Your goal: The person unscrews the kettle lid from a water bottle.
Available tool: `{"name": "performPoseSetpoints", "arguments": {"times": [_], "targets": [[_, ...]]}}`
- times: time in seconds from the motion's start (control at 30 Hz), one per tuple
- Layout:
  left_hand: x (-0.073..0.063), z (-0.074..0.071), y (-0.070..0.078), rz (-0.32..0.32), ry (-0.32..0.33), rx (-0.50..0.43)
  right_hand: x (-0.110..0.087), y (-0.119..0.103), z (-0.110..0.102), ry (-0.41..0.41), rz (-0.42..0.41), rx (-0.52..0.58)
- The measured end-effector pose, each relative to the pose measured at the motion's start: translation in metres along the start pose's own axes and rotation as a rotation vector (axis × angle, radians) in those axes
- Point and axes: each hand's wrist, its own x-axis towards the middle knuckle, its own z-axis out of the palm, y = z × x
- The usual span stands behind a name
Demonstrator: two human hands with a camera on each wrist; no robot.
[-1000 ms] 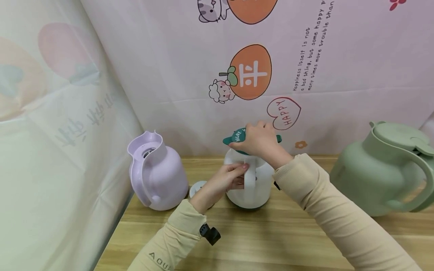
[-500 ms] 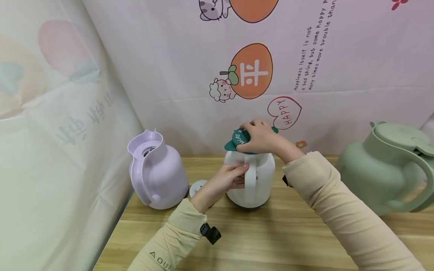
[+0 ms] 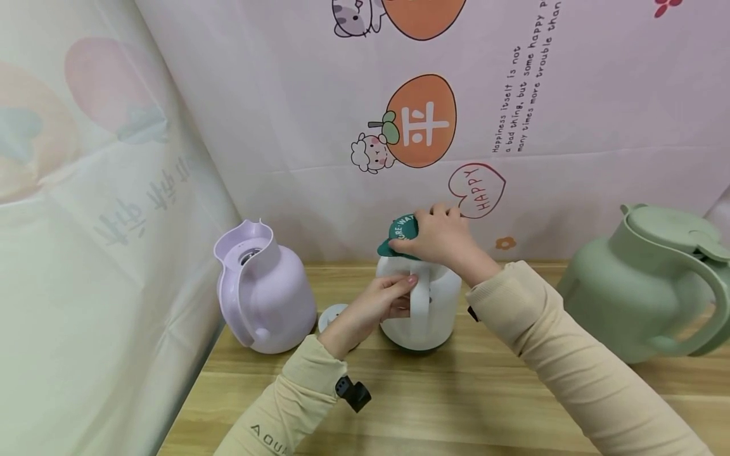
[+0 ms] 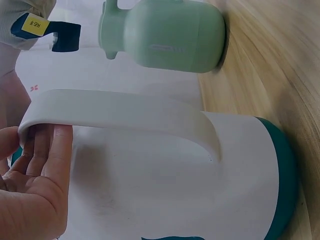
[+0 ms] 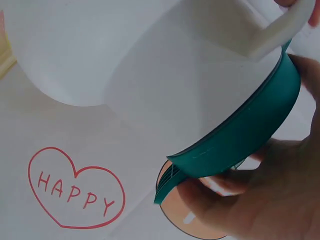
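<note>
Gripping the handle (image 3: 420,304) of the white jug (image 3: 441,316), the left hand (image 3: 388,299) has fingers hooked through it and thumb pressed against it. Right hand (image 3: 445,234) pinches the dark green lid (image 3: 402,235) on the jug's top, thumb on the near side, fingers over the far side. White jug stands upright on the wood-grain table (image 3: 422,405).

Writing: lid reads "URE WAT", rest under the hand. Left sleeve (image 3: 285,399) reads "AQU", cut off. Behind the jug, the wall sheet (image 3: 296,95) carries a red heart (image 3: 478,190) with "HAPPY", an orange fruit print (image 3: 422,120) with "平", and text starting "Happiness itself is not a bad thing". Yellow label (image 4: 35,24) on the right wrist strap: can't read it.

Containers: lilac jug (image 3: 279,294) left of the white jug, top uncovered, metallic opening in its neck, contents not visible. Light green jug (image 3: 633,291) right of the white jug, lidded. Small white disc (image 3: 331,315) between lilac and white jugs, partly behind the left wrist. White jug's inside hidden by its lid.
</note>
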Motion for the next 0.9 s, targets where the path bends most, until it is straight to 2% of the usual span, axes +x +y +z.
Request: {"name": "performPoseSetpoints", "arguments": {"times": [0.23,0.37,0.47,0.6,0.73,0.9], "targets": [[0.001,0.001,0.001,-0.034,0.016,0.005,0.005,0.009,-0.006,-0.093,-0.122,0.042],[0.001,0.001,0.002,-0.035,0.013,-0.003,0.007,0.012,-0.007,-0.120,-0.157,0.072],[0.001,0.000,0.003,-0.043,0.010,-0.014,0.006,0.010,-0.006,-0.103,-0.135,0.109],[0.001,-0.001,0.003,-0.052,0.022,-0.026,0.002,0.004,-0.002,-0.017,-0.038,0.154],[0.002,-0.002,0.002,-0.047,0.028,-0.026,-0.001,-0.001,0.002,0.029,0.049,0.123],[0.001,-0.003,0.000,-0.045,0.030,-0.007,-0.004,-0.003,0.005,0.037,0.077,0.081]]}}
